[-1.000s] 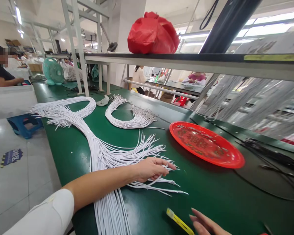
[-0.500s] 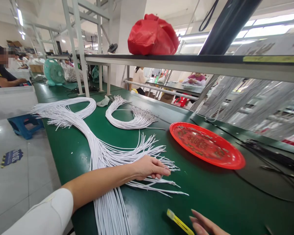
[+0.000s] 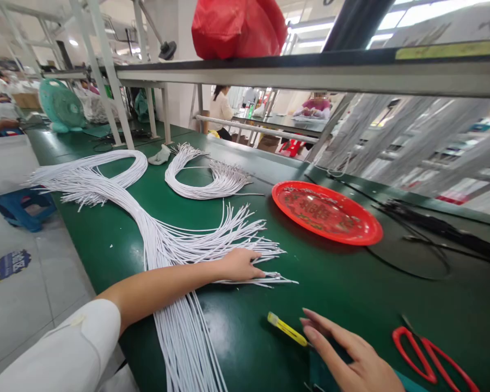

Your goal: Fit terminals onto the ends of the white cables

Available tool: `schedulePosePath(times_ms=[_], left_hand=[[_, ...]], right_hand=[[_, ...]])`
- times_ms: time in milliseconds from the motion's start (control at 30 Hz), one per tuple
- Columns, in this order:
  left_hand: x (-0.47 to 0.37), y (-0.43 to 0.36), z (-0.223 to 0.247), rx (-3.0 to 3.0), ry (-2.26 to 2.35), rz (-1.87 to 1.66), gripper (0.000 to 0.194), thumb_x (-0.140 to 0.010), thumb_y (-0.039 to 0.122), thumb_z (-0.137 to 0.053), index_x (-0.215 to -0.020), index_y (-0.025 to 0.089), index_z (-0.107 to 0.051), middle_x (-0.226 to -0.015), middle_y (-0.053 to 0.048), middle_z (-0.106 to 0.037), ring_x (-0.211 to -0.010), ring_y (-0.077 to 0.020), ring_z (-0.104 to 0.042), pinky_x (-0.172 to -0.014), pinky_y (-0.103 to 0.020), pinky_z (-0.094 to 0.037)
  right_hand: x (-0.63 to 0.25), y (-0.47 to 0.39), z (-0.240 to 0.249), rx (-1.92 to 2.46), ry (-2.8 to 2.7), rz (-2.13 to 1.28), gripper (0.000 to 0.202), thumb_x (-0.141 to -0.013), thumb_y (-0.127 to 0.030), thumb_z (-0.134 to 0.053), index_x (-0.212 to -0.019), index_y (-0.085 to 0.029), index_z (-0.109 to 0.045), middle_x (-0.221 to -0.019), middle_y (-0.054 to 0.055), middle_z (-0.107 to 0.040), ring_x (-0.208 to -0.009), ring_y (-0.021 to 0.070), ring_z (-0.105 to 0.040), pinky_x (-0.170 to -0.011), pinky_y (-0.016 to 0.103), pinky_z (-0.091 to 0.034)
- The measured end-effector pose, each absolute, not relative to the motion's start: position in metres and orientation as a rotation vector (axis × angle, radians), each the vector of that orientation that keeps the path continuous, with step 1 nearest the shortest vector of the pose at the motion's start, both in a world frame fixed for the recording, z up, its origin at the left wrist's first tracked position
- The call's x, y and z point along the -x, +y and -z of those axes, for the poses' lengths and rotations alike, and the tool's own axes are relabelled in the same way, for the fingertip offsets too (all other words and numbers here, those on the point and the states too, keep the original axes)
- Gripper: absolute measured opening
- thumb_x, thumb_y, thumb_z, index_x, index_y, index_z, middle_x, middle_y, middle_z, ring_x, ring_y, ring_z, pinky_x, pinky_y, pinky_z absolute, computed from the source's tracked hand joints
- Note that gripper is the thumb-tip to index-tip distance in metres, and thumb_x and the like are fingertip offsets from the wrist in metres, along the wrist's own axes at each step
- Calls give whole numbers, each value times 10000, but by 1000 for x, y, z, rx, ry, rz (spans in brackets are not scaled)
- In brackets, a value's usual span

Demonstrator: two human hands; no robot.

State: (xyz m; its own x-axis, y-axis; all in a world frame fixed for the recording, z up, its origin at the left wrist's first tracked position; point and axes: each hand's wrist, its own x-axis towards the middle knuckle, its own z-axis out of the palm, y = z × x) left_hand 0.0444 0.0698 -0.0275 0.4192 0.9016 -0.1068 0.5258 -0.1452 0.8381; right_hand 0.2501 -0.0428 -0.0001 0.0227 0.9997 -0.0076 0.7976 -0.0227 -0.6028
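the left hand [image 3: 240,265] lies over the loose ends of the long white cables [image 3: 188,337], which are spread on the green bench [image 3: 245,343]. its thumb and forefinger are apart, but i cannot tell if the hidden fingers grip any cable. the right hand [image 3: 353,354] is open, with fingers extended, just beside the yellow cutter [image 3: 288,329]. the red-handled scissors [image 3: 429,348] lie to its right. the red tray [image 3: 326,212] and a curved cable bundle [image 3: 206,191] rest farther back.
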Motion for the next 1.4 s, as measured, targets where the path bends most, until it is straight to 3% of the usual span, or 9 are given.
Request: schedulePosePath(times_ms=[133, 333, 500, 767, 900, 1033, 1233, 1400], left_hand=[[-33, 31, 6, -2042, 1165, -521, 315, -741, 304, -561, -1020, 168, -612, -832, -35, -635, -740, -151, -546, -698, -247, -394], [-2, -37, 6, -2326, 352, -12, 144, -729, 302, -613, -744, 168, -664, -671, -14, -645, -625, -113, -565, -571, -178, -395], [-1, -48, 13, -2506, 283, 196, 78, -707, 265, -639, -713, 188, -648, -675, -17, -632, -629, -136, -561, -549, -213, -388], [-7, -45, -3, -2549, 252, 308, 152, -729, 305, -608, -812, 182, -640, -719, -39, -629, -674, -161, -560, -571, -237, -389], [-7, -45, 2, -2527, 240, 279, 131, -706, 282, -628, -784, 179, -654, -717, -44, -612, -704, -172, -556, -590, -238, -395], [-9, -39, 6, -2219, 331, 189, 102, -691, 251, -650, -713, 152, -644, -693, -15, -606, -647, -119, -540, -574, -182, -394], [-31, -24, 1, -1681, 823, -266, 223, -735, 330, -587, -855, 151, -646, -664, 9, -592, -594, -83, -507, -561, -161, -392], [-51, -17, 8, -1630, 962, -573, 271, -762, 345, -525, -853, 134, -668, -710, -21, -621, -611, -101, -496, -571, -194, -388]], right_hand=[[-248, -45, 1, 1870, -1805, -632, 443, -695, -568, -474, -933, -253, -675, -889, 29, -698, -872, 226, -614, -696, 316, -512], [-245, -48, 0, 1850, -1824, -623, 407, -728, -531, -471, -949, -247, -661, -905, 37, -688, -883, 223, -594, -628, 298, -501], [-241, -47, -5, 1882, -1843, -631, 399, -745, -521, -460, -956, -246, -656, -921, 33, -683, -913, 227, -574, -699, 323, -487], [-241, -48, -4, 1860, -1883, -595, 389, -758, -502, -462, -968, -236, -653, -926, 38, -682, -911, 231, -577, -719, 342, -474], [-242, -47, -1, 1841, -1893, -568, 383, -762, -502, -463, -968, -240, -653, -927, 41, -682, -897, 237, -582, -704, 352, -474], [-244, -47, 1, 1815, -1897, -536, 365, -759, -496, -474, -957, -247, -655, -915, 35, -685, -882, 230, -588, -689, 347, -478], [-245, -46, 4, 1775, -1896, -474, 337, -758, -475, -479, -922, -250, -669, -871, 26, -695, -845, 219, -604, -720, 359, -484], [-246, -47, 5, 1721, -1872, -414, 312, -767, -444, -478, -883, -239, -682, -854, 31, -700, -829, 214, -621, -711, 351, -502]])
